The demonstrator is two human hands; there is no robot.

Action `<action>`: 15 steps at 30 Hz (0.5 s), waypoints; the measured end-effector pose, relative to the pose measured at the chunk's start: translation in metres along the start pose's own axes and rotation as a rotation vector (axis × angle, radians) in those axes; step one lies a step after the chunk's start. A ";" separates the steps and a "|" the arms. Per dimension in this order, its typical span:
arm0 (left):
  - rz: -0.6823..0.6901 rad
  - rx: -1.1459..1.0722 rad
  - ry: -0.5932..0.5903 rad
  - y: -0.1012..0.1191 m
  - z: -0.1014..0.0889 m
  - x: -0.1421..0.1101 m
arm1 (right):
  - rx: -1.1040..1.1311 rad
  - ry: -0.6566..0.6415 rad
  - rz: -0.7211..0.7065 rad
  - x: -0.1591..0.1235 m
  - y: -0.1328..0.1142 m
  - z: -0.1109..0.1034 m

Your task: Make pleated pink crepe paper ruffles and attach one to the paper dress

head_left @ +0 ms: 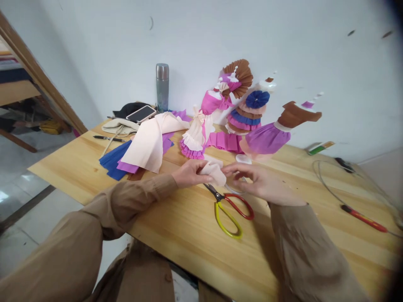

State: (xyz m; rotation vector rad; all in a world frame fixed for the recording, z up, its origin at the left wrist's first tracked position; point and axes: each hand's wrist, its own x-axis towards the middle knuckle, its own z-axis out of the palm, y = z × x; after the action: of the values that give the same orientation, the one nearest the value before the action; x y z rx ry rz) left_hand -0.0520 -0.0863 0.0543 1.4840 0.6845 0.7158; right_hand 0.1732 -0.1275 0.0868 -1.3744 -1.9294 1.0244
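My left hand is closed on a small, gathered piece of pale pink crepe paper, above the middle of the table. Just to its right, my right hand has its fingers bent and apart; the fingertips reach the paper's right edge, and whether they touch it I cannot tell. Below both hands lie scissors with one red and one yellow handle, their blade tips partly under the paper. Behind the hands stand small dress figures in crepe paper: a pink and cream one, a tiered one and a purple and brown one.
Sheets of crepe paper lie left on the wooden table, near a pen and a phone. A thermos flask stands by the wall. At right are a red-handled tool with a cable and a green box.
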 end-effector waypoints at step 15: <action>-0.031 -0.536 0.116 0.008 0.008 -0.025 | 0.252 -0.005 0.068 -0.007 -0.025 0.020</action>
State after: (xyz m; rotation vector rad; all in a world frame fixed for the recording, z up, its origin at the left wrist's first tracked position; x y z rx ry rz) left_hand -0.0609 -0.1110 0.0613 0.9447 0.5449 0.8856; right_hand 0.1462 -0.1437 0.0966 -1.3012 -1.6987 1.2577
